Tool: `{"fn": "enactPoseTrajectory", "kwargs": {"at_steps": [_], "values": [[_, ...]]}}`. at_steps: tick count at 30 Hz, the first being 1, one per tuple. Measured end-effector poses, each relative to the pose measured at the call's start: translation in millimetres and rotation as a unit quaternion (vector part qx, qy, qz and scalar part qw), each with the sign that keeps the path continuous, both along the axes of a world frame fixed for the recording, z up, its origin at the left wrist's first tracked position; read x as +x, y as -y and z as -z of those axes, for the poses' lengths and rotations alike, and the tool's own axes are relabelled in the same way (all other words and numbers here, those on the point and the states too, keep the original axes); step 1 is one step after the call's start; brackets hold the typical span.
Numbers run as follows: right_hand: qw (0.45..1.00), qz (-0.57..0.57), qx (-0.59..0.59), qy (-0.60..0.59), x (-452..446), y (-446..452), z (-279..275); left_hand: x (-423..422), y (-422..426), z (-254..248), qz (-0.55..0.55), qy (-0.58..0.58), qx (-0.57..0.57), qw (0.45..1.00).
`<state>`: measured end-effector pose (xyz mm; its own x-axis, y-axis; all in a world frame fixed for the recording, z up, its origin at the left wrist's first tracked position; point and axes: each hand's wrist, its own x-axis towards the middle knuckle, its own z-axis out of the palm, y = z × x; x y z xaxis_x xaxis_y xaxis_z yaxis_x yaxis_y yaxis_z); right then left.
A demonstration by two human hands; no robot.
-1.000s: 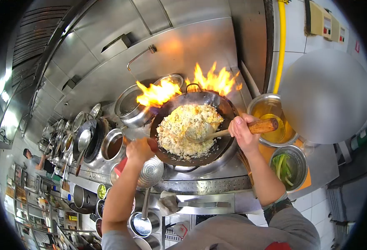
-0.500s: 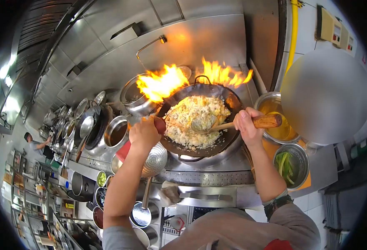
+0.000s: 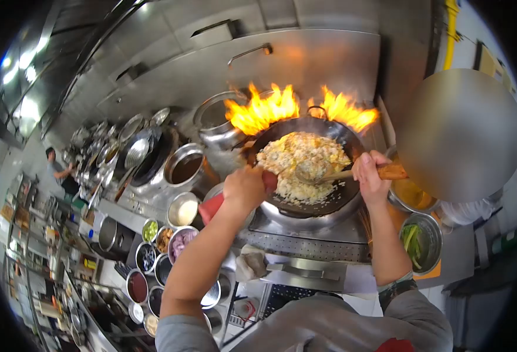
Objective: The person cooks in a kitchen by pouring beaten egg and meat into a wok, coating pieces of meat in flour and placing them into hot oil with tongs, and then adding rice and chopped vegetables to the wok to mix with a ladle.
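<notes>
A dark wok [image 3: 352,196] sits over the burner with a heap of fried rice [image 3: 302,149] in it, mixed with yellow egg. My right hand [image 3: 373,178] is closed around the wooden handle of a ladle [image 3: 343,175], whose bowl rests in the rice. At the wok's left rim, my left hand [image 3: 245,189] is wrapped round a folded red cloth [image 3: 212,206]. My fingers hide whether the cloth grips the rim itself. Tall flames [image 3: 270,108] rise behind the wok's far edge.
Left of the wok stands a steel pot of brown liquid [image 3: 186,167]. Several seasoning bowls, including one with chopped onion [image 3: 182,240], line the lower left. At right are a yellow oil pot [image 3: 414,193] and a bowl of greens [image 3: 421,243]. Another person [image 3: 61,170] stands far left.
The view has swung left, so the wok appears further right. The flames behind it have spread. Both hands keep their holds, and the ladle still lies in the rice.
</notes>
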<state>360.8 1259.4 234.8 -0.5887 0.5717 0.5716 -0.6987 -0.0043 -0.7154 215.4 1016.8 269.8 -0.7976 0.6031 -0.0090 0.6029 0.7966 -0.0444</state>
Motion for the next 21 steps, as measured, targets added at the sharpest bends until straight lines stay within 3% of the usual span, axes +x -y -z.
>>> {"fn": "enactPoseTrajectory", "kwargs": {"at_steps": [2, 5, 7, 9, 10, 11, 12, 15, 17, 18, 21], "values": [[1.0, 0.005, 0.007, 0.03, -13, 2, -6, -10, 13, -7, -0.033, 0.028, 0.022, 0.999], [0.993, 0.095, -0.018, 0.062, -35, 9, -27, -14, 85, 4, 0.019, 0.094, 0.228, 0.969], [0.999, 0.044, 0.02, 0.02, -40, -12, -41, -2, 149, 16, 0.036, 0.113, 0.383, 0.916], [0.992, -0.126, 0.007, 0.009, -32, -42, -64, 29, 209, 20, -0.053, 0.123, 0.486, 0.864], [0.991, 0.076, -0.094, 0.054, -26, 10, -102, 49, 234, 13, -0.14, 0.122, 0.484, 0.855], [0.999, -0.03, 0.019, -0.014, -29, -10, -99, 63, 259, 14, -0.135, 0.037, 0.494, 0.858], [0.989, -0.135, 0.06, -0.022, -35, -26, -95, 76, 281, 22, -0.187, -0.004, 0.484, 0.855], [0.984, -0.168, 0.045, 0.039, -85, -7, -48, 113, 332, 56, -0.294, -0.101, 0.529, 0.79], [0.982, -0.161, 0.054, 0.086, -127, -2, -25, 122, 363, 109, -0.365, -0.181, 0.513, 0.756], [0.981, -0.152, 0.058, 0.105, -143, -2, -19, 131, 367, 115, -0.397, -0.169, 0.535, 0.726], [0.982, -0.127, 0.064, 0.123, -172, -8, -12, 142, 372, 142, -0.42, -0.226, 0.542, 0.692]]}}
